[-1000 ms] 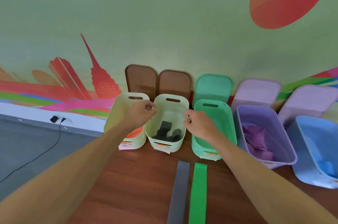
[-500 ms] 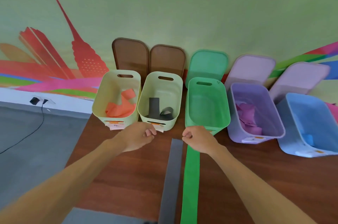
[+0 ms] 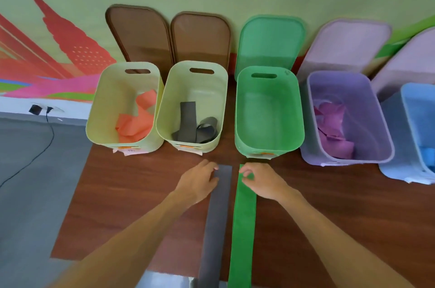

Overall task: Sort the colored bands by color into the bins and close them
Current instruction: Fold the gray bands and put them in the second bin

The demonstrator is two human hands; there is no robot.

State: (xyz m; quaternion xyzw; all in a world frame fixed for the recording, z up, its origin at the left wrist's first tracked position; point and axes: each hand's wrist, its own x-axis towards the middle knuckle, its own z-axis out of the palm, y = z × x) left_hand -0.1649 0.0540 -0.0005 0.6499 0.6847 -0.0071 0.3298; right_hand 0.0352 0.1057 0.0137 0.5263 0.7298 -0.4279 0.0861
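Two long bands lie side by side on the brown table (image 3: 131,193): a grey band (image 3: 215,229) and a green band (image 3: 243,229). My left hand (image 3: 200,181) pinches the far left corner of the grey band. The fingers of my right hand (image 3: 263,181) curl on the far end of the green band. Behind them stand open bins: a pale bin (image 3: 94,123) with orange bands (image 3: 136,123), a pale bin (image 3: 162,120) with grey bands (image 3: 190,123), an empty green bin (image 3: 268,111), a purple bin (image 3: 381,123) with purple bands (image 3: 332,130), and a blue bin (image 3: 409,104).
Lids lean on the wall behind the bins: two brown lids (image 3: 141,35) (image 3: 202,38), a green lid (image 3: 268,40) and two lilac lids (image 3: 348,45) (image 3: 409,61). The table's left edge drops to grey floor (image 3: 30,181), where a black cable (image 3: 47,141) runs.
Both hands came back from the grey-band bin toward me and down onto the far ends of the two bands on the table. The view tilted downward.
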